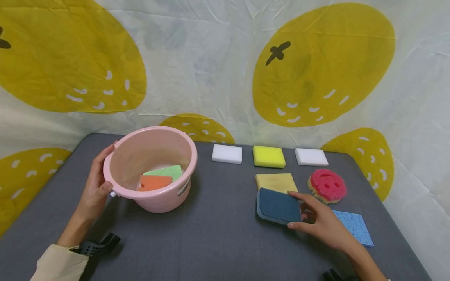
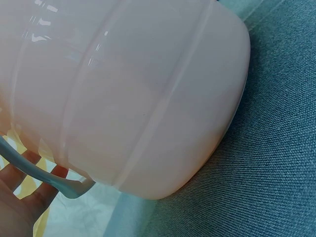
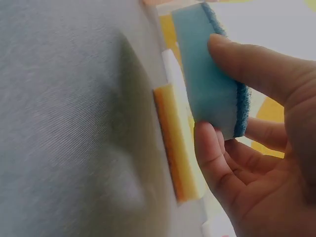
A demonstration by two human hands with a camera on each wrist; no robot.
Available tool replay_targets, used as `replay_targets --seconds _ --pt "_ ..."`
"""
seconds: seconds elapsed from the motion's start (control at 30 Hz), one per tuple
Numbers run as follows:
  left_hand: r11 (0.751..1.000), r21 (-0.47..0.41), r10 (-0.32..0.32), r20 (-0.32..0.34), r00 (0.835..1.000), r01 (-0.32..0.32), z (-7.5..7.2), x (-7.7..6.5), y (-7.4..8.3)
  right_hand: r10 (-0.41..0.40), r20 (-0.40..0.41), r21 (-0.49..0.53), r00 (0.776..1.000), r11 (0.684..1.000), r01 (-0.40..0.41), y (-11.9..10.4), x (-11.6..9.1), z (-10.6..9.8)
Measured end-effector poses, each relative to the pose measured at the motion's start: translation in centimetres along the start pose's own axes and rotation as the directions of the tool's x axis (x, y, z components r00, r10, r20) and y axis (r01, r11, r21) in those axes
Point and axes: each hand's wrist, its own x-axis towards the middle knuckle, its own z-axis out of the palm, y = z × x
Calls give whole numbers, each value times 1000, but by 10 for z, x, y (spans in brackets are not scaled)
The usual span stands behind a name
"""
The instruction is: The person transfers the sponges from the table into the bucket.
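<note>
A pink bucket (image 1: 154,199) stands at the left of the table, with a green sponge (image 1: 168,171) and an orange sponge (image 1: 156,182) inside. My left hand (image 1: 96,187) grips its left rim, thumb at the front near the handle; the wrist view shows fingers behind the grey handle (image 2: 34,170). Between thumb and fingers, my right hand (image 1: 321,222) pinches a blue sponge (image 1: 279,206) with a dark scouring side. The right wrist view shows this sponge (image 3: 202,74) raised off the table. Just behind it lies a pale yellow sponge (image 1: 275,180), partly covered in the head view.
Along the back lie a white sponge (image 1: 227,153), a bright yellow sponge (image 1: 268,157) and another white sponge (image 1: 311,157). To the right are a pink smiley-faced sponge (image 1: 327,185) and a speckled blue sponge (image 1: 355,228). A fruit-patterned cloth (image 1: 211,70) hangs behind the grey table (image 1: 211,242).
</note>
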Motion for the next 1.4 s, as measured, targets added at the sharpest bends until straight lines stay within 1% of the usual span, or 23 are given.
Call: replay_targets --seconds 0.17,0.27,0.6,0.8,0.9,1.03,1.13,1.27,1.4 --pt "1000 -3 3 -3 1000 -3 0 -1 0 -85 -20 -26 996 996 84 -10 7 -1" --pt "1000 -2 0 -3 1000 0 1 -1 1 -119 -22 -33 993 992 118 -17 11 -2" --pt "999 27 -18 0 1000 18 3 1 4 -181 -25 -49 983 982 180 -36 33 -3" --pt "1000 22 -9 -1 1000 9 3 2 5 -208 -17 -38 978 978 207 -46 44 -2" --pt "1000 18 -6 -1 1000 6 3 2 5 -244 -19 -34 969 969 244 -53 50 -1" --pt "1000 22 -11 -1 1000 11 2 1 5 -283 -28 -61 959 958 281 -63 59 2" --pt "1000 25 -11 1 1000 11 1 1 5 -286 -27 -66 958 957 284 -70 64 4" --pt "1000 14 2 3 1000 -2 1 1 2 -286 -18 -42 958 958 285 -75 71 5" --pt "1000 7 1 2 1000 -1 0 0 1 -302 -17 -36 953 953 301 -80 76 7"
